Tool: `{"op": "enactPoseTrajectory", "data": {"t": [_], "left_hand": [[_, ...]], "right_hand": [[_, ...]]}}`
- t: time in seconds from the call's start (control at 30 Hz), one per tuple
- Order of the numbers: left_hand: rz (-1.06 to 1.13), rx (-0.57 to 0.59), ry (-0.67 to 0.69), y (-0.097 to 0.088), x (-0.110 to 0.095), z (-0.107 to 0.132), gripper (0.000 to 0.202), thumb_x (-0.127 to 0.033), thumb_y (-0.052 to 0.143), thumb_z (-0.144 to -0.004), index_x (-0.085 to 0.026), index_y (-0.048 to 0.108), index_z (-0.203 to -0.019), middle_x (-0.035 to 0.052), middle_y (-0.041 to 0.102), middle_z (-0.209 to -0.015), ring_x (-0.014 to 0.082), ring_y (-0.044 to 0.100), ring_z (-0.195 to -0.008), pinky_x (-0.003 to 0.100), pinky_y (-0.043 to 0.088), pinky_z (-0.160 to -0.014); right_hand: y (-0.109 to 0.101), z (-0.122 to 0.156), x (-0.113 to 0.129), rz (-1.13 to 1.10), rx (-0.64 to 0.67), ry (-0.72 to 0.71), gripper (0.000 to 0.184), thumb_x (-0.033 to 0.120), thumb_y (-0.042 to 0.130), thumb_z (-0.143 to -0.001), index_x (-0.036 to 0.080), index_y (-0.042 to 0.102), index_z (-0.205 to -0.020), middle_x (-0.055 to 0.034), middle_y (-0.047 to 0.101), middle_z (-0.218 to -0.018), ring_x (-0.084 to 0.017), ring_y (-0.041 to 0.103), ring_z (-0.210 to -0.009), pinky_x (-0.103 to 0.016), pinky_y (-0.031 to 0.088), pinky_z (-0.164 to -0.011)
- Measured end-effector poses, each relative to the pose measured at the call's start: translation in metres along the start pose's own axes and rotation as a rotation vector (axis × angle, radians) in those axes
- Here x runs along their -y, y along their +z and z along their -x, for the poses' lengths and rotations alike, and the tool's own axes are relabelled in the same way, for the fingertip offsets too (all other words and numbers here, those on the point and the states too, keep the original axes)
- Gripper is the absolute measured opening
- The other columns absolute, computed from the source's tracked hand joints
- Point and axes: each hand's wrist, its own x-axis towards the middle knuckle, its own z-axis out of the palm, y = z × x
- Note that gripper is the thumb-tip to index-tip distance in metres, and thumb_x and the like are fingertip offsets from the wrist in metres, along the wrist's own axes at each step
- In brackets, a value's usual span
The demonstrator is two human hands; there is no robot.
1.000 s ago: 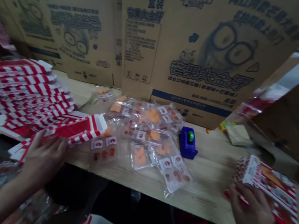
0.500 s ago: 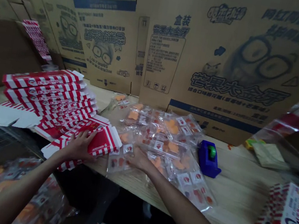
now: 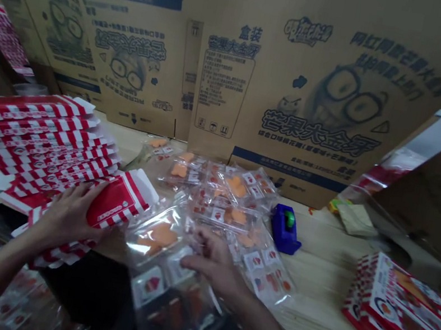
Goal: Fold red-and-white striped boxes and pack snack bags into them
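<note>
My left hand (image 3: 70, 215) is wrapped over a flattened red-and-white striped box (image 3: 123, 199), at the front of a leaning stack of like boxes (image 3: 37, 138). Between the thumb and fingers of my right hand (image 3: 214, 260) is a clear plastic candy packet (image 3: 160, 237), lifted and tilted over the table's front edge. Orange pieces and small printed sachets show inside the packet. Behind it, several more candy packets (image 3: 238, 185) lie heaped on the table.
A blue tape dispenser (image 3: 285, 230) stands right of the heap. Finished-looking striped boxes (image 3: 394, 315) are stacked at the right. Large cardboard cartons (image 3: 226, 86) form a wall behind. More packets (image 3: 22, 295) lie low at the left, below the table (image 3: 317, 267).
My right hand has picked a candy packet off the table and brought it up toward me. My left hand stays on the striped box. The view has shifted to the right.
</note>
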Motion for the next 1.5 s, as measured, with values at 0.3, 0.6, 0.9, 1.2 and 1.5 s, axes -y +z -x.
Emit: {"op": "enactPoseTrajectory", "data": {"t": [0.3,0.6,0.9,1.2,1.5], "left_hand": [[0.176,0.031,0.372,-0.006,-0.133,0.069,0.101,-0.049,0.069,-0.053,-0.02,0.035,-0.143,0.0196,0.049,-0.132,0.0404,0.046,-0.119,0.054,0.036,-0.101],[0.216,0.144,0.252,0.001,-0.206,0.095,0.098,-0.042,0.067,-0.051,-0.011,0.041,-0.14,0.024,0.047,-0.13,0.0408,0.044,-0.117,0.054,0.033,-0.1],[0.124,0.084,0.198,0.006,-0.246,0.087,0.094,-0.038,0.069,-0.051,-0.013,0.044,-0.137,0.0264,0.042,-0.135,0.046,0.04,-0.119,0.061,0.025,-0.103],[0.199,-0.028,0.149,0.011,-0.255,0.079,0.091,-0.036,0.069,-0.053,-0.015,0.041,-0.137,0.0244,0.043,-0.135,0.0446,0.039,-0.12,0.06,0.026,-0.102],[0.237,-0.026,0.223,0.023,-0.259,0.078,0.096,-0.04,0.071,-0.052,-0.018,0.04,-0.14,0.0223,0.042,-0.136,0.043,0.039,-0.122,0.058,0.024,-0.105]], "right_hand": [[-0.129,0.078,0.007,1.393,-0.319,-0.74,0.048,0.01,0.051,-0.086,0.026,0.056,-0.131,-0.0057,0.06,-0.088,-0.016,0.058,-0.075,-0.027,0.05,-0.066],[-0.143,0.078,-0.082,1.414,0.09,-0.778,0.034,0.011,0.043,-0.093,0.02,0.061,-0.12,-0.0069,0.061,-0.083,-0.018,0.053,-0.077,-0.034,0.045,-0.069],[-0.157,0.03,-0.056,1.225,-0.339,-0.556,0.042,0.03,0.058,-0.089,0.017,0.052,-0.129,-0.015,0.056,-0.12,-0.03,0.048,-0.115,-0.047,0.038,-0.094],[-0.143,-0.009,-0.045,1.155,-0.053,-0.453,0.029,0.008,0.052,-0.089,0.024,0.071,-0.103,-0.0038,0.063,-0.086,-0.019,0.054,-0.086,-0.034,0.033,-0.081],[-0.122,-0.007,-0.05,1.017,0.018,-0.422,0.025,0.008,0.055,-0.085,0.023,0.075,-0.082,-0.0015,0.06,-0.077,-0.017,0.055,-0.083,-0.037,0.036,-0.087]]}}
